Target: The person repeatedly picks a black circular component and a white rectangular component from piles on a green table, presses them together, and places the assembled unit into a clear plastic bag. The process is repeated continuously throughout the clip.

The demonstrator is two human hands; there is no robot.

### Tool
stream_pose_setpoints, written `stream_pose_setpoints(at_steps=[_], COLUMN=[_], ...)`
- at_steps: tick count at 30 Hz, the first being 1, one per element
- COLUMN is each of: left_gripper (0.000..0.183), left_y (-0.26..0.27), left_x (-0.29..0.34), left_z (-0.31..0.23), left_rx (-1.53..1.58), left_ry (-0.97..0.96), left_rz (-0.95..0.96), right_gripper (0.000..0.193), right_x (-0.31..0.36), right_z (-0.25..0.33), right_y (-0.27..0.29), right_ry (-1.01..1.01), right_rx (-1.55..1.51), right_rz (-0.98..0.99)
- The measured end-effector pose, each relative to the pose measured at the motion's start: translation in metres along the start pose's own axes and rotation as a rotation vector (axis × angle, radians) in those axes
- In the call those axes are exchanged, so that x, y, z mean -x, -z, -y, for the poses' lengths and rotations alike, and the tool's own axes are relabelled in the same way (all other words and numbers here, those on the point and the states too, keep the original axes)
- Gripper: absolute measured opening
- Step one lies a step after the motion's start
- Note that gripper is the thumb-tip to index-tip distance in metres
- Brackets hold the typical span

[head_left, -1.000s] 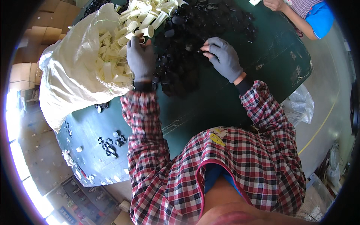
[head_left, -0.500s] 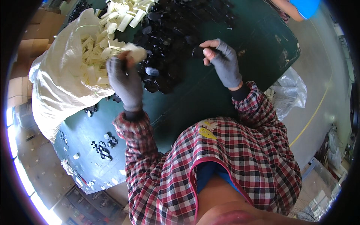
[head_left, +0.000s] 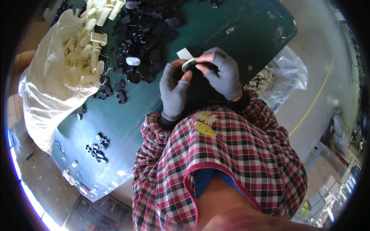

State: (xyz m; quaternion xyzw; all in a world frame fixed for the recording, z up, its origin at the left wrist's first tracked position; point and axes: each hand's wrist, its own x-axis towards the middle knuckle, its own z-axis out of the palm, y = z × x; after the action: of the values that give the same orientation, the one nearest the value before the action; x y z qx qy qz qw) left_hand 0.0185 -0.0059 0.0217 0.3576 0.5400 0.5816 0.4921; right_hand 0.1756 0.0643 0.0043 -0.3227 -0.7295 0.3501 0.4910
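In front of my chest my two hands meet over the dark green table, both in grey fingerless gloves. My left hand (head_left: pixel 174 87) pinches a cream plastic part (head_left: pixel 184 54) with an oval end and a flat tab that points away from me. My right hand (head_left: pixel 224 74) holds a small black oval piece (head_left: pixel 191 66) against that oval end. Its fingertips touch the cream part too. Whether the two pieces are joined cannot be made out. A heap of black oval pieces (head_left: pixel 154 36) lies beyond my left hand, with one shiny pale-looking oval (head_left: pixel 133 61) on it.
A white woven sack (head_left: pixel 48 90) on the left spills cream plastic parts (head_left: pixel 86 50). Small black bits (head_left: pixel 97 151) lie near the table's (head_left: pixel 131 131) left edge. At the right, beside the table, a clear plastic bag (head_left: pixel 291 75) holds cream pieces. A yellow line (head_left: pixel 314 106) marks the floor.
My left hand has come right from the sack with a cream part. My right hand has moved slightly left and nearer, bringing its black piece against that part. Another person's arm has left the view.
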Motion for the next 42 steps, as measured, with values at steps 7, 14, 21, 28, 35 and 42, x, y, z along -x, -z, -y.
stream_pose_setpoints(at_steps=[7, 14, 21, 28, 35, 42], left_gripper=[0.02, 0.02, 0.022, 0.017, 0.015, 0.027], left_y=[0.007, 0.009, 0.015, 0.016, 0.021, 0.017], left_x=[-0.005, -0.007, -0.008, -0.011, -0.013, 0.003], left_z=[0.002, 0.007, 0.012, 0.016, 0.004, 0.0], left_rx=[-0.026, 0.003, -0.35, -0.044, -0.388, -0.077], left_ry=[0.075, 0.063, -0.055, -0.119, -0.138, -0.151], left_rz=[-0.06, -0.085, -0.036, -0.104, -0.042, -0.07], right_gripper=[0.029, 0.023, 0.014, 0.014, 0.027, 0.022], right_x=[-0.003, -0.004, -0.01, -0.008, -0.01, 0.009], right_z=[-0.001, -0.002, -0.006, -0.015, -0.012, 0.006], right_y=[-0.011, -0.011, -0.011, -0.024, -0.022, -0.017], right_ry=[-0.184, -0.614, -0.485, -0.092, 0.116, -0.396], right_rx=[-0.174, -0.441, -0.416, -0.055, 0.126, -0.364], right_rz=[0.025, 0.154, 0.177, 0.09, 0.117, 0.056])
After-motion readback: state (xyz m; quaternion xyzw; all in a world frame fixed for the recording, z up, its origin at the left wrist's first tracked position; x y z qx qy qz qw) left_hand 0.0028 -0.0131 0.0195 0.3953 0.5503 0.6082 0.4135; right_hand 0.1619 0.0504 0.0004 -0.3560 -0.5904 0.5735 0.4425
